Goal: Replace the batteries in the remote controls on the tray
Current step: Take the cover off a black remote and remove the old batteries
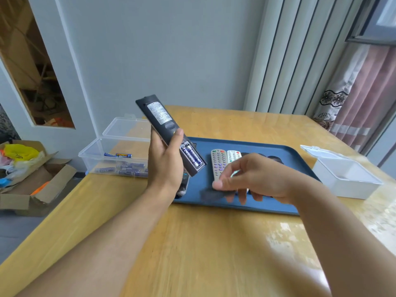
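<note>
My left hand (166,161) grips a black remote (158,116) back side up, tilted above the left end of the blue tray (285,153). Its battery bay is uncovered and two blue batteries (192,156) lie inside. My right hand (255,176) hovers low over the tray and pinches a dark, blurred battery cover (211,193) between thumb and fingers. A grey remote (218,162) and a white remote (234,155) lie face up on the tray. Further dark remotes are partly hidden behind my right hand and under my left hand.
A clear plastic box (97,153) with its lid open holds several blue batteries at the table's left edge. A white open box (345,179) stands right of the tray. A cardboard box (36,183) of clutter sits on the floor at left.
</note>
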{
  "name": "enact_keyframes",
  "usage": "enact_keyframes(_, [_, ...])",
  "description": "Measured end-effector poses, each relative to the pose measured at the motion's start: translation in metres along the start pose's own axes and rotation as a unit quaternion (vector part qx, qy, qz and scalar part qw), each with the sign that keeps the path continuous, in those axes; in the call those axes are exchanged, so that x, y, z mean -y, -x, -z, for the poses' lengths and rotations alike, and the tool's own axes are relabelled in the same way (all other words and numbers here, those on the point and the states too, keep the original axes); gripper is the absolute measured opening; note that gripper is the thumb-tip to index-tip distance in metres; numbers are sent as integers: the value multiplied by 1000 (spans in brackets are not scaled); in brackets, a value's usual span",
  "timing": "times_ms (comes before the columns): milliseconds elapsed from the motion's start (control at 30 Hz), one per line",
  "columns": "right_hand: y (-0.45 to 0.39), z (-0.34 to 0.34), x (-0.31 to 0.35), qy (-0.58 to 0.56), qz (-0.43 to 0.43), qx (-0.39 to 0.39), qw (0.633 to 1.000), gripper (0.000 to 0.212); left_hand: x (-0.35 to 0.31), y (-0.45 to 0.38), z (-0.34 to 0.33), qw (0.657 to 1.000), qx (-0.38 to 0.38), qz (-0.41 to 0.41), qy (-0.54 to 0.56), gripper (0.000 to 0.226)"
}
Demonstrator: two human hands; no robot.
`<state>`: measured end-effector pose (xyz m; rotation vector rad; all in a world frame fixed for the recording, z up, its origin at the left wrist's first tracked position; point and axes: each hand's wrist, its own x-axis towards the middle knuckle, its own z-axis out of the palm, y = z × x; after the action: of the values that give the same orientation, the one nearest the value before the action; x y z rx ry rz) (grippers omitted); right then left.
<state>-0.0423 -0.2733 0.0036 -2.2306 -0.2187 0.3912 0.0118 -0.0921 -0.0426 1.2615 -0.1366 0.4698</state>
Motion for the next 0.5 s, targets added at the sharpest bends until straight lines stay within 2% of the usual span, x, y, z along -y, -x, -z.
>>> enact_keyframes(100, [3,-11,5,101,-8,73,992,29,3,0,-2,998,32,56,24,33])
enact_keyframes(167, [3,-18,7,144,4,85,986,27,0,2,-3,991,41,111,65,34])
enact_keyframes(367, [3,-27,9,213,12,64,975,32,-4,7,-7,972,90,178,127,33])
enact_keyframes(500, [2,-22,6,237,29,1,971,37,-5,9,-9,968,109,178,136,35])
